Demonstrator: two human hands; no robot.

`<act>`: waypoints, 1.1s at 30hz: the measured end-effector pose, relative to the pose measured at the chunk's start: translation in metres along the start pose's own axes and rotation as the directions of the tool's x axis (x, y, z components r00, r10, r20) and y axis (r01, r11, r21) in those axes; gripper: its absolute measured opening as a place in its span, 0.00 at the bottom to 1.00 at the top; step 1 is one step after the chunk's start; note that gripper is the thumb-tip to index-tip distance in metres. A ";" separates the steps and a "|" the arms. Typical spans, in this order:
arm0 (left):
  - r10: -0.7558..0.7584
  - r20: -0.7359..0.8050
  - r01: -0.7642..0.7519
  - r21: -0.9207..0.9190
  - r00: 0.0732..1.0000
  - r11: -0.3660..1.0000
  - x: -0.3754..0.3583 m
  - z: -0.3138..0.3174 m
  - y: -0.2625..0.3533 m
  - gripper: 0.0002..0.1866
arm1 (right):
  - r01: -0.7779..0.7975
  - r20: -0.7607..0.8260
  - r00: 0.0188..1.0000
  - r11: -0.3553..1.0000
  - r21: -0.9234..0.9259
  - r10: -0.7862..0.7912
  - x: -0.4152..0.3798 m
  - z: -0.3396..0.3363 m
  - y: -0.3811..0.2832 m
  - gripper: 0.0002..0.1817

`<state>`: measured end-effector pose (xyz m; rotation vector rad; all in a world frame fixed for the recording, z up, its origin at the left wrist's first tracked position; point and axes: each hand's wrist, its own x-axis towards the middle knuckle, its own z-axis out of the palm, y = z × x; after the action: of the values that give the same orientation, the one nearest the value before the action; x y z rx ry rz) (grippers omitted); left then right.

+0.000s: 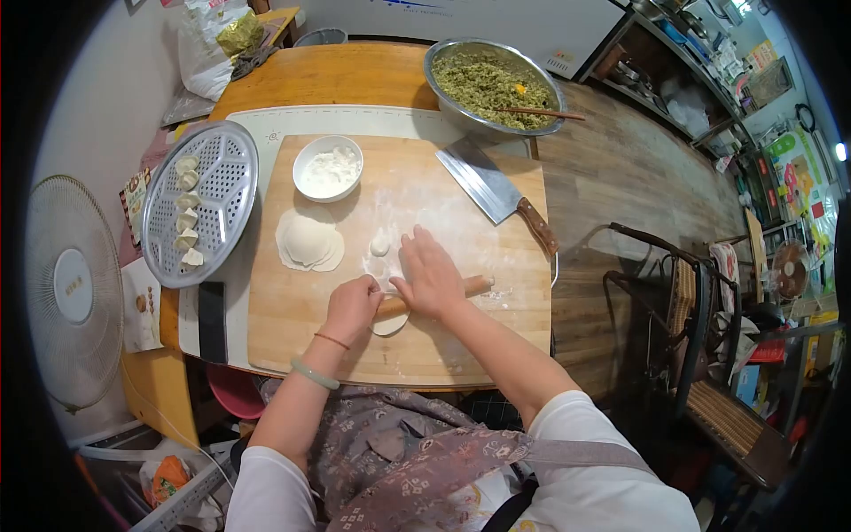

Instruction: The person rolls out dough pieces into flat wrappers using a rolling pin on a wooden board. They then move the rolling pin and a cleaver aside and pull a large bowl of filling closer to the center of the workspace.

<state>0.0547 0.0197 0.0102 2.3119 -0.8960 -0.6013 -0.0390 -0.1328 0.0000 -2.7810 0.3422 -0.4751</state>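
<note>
A wooden rolling pin (480, 285) lies slantwise across a round dough wrapper (390, 325), whose near edge shows below it. My right hand (431, 273) rests palm down on the pin, its fingers stretched out flat past it. Closed in a pinch, my left hand (354, 306) is at the pin's left part and seems to grip the wrapper's edge; its fingertips partly hide the contact. Just beyond both hands are small dough pieces (381, 245) on floured wood. A stack of rolled wrappers (309, 239) lies to the left, below a white bowl of flour (328, 168).
The wooden board (461, 355) bears a cleaver (483, 182) at its far right. Behind it stands a steel bowl of green filling (479, 89) with chopsticks (554, 113). Left are a perforated tray (226, 191) with several dumplings (186, 202), a dark phone (212, 321) and a fan (74, 288).
</note>
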 end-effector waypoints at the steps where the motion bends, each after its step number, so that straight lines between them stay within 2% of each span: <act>1: 0.000 0.003 0.000 -0.001 1.000 1.000 -0.002 -0.002 0.000 0.09 | -0.003 0.002 1.000 1.000 -0.001 0.003 -0.010 -0.003 -0.002 0.36; 4: 0.039 0.089 -0.032 -0.074 0.995 0.997 -0.008 -0.002 -0.013 0.09 | 0.119 0.267 0.953 0.987 0.108 -0.144 -0.076 -0.014 -0.004 0.36; 6: -0.079 0.002 0.077 -0.261 0.997 0.962 -0.020 0.005 -0.023 0.08 | 0.161 0.260 0.949 0.983 0.093 -0.180 -0.100 -0.019 -0.008 0.36; 7: -0.077 0.005 0.075 -0.260 0.997 0.963 -0.018 0.006 -0.022 0.08 | 0.201 0.249 0.945 0.977 0.075 -0.213 -0.105 -0.021 -0.007 0.37; 8: -0.068 0.016 0.069 -0.199 0.998 0.978 -0.022 0.004 -0.018 0.08 | 0.105 0.288 0.949 0.990 0.089 -0.126 -0.085 -0.015 -0.007 0.37; 10: -0.086 0.013 0.087 -0.137 0.996 0.987 -0.020 0.001 -0.011 0.08 | 0.101 0.159 0.983 0.994 -0.031 -0.095 -0.039 0.002 -0.002 0.36; 11: -0.031 -0.045 0.026 -0.108 0.998 0.994 -0.010 0.001 -0.009 0.08 | 0.052 0.055 0.997 0.998 0.028 -0.053 -0.021 0.013 0.002 0.35; 12: 0.023 -0.093 -0.030 -0.073 0.995 0.997 -0.008 0.003 -0.010 0.08 | 0.021 0.058 0.998 0.999 0.029 -0.023 -0.015 0.005 -0.006 0.35; 14: -0.004 -0.042 0.000 -0.080 0.999 0.997 -0.008 0.005 -0.011 0.08 | -0.004 0.066 0.998 1.000 0.031 0.002 -0.031 -0.007 -0.011 0.35; 16: 0.003 -0.005 -0.004 -0.133 1.000 0.991 -0.010 0.006 -0.018 0.09 | 0.123 0.254 0.956 0.986 0.111 -0.148 -0.080 -0.016 -0.009 0.35; 17: -0.005 -0.004 0.004 -0.133 1.000 0.991 -0.016 0.006 -0.021 0.09 | 0.123 0.259 0.954 0.986 0.117 -0.150 -0.088 -0.017 -0.009 0.35; 19: -0.117 0.059 0.129 -0.294 0.991 0.947 -0.025 0.004 -0.022 0.09 | 0.187 0.309 0.930 0.979 0.076 -0.201 -0.100 -0.020 -0.008 0.35; 20: -0.118 0.068 0.133 -0.292 0.991 0.947 -0.026 0.004 -0.019 0.09 | 0.160 0.270 0.946 0.984 0.083 -0.177 -0.080 -0.013 -0.007 0.34; 21: -0.054 0.009 0.054 -0.210 0.999 0.976 -0.021 0.002 -0.016 0.09 | 0.164 0.270 0.945 0.983 0.087 -0.182 -0.051 -0.006 -0.005 0.34; 22: 0.011 -0.048 -0.016 -0.120 0.999 0.993 -0.017 -0.002 -0.013 0.08 | 0.110 0.175 0.978 0.994 0.013 -0.111 -0.023 0.001 -0.005 0.34; 23: -0.001 -0.053 -0.005 -0.119 0.999 0.993 -0.012 -0.005 -0.011 0.08 | 0.045 0.076 0.996 0.998 -0.051 -0.042 -0.011 0.005 -0.007 0.34; 25: 0.078 0.028 -0.076 -0.063 0.997 0.995 -0.005 -0.006 -0.010 0.08 | 0.046 0.097 0.994 0.998 -0.041 -0.042 -0.028 0.001 -0.015 0.34; 27: 0.073 0.080 -0.069 -0.055 0.994 0.996 -0.006 -0.005 -0.013 0.07 | 0.056 0.108 0.993 0.997 -0.048 -0.050 -0.057 -0.012 -0.014 0.34; 29: -0.030 0.011 0.032 -0.256 0.999 0.966 -0.017 0.000 -0.025 0.07 | 0.165 0.323 0.927 0.981 0.098 -0.188 -0.101 -0.029 -0.018 0.33; 30: -0.130 0.032 0.134 -0.297 0.991 0.946 -0.022 0.001 -0.026 0.08 | 0.162 0.322 0.929 0.982 0.097 -0.185 -0.099 -0.025 -0.015 0.33; 33: -0.091 0.112 0.116 -0.234 0.989 0.965 -0.027 0.000 -0.016 0.08 | 0.170 0.280 0.942 0.982 0.077 -0.186 -0.062 -0.007 -0.011 0.33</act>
<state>0.0437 0.0483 0.0051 2.1342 -0.7070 -0.8303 -0.0960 -0.1067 -0.0072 -2.7886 0.0113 -0.1123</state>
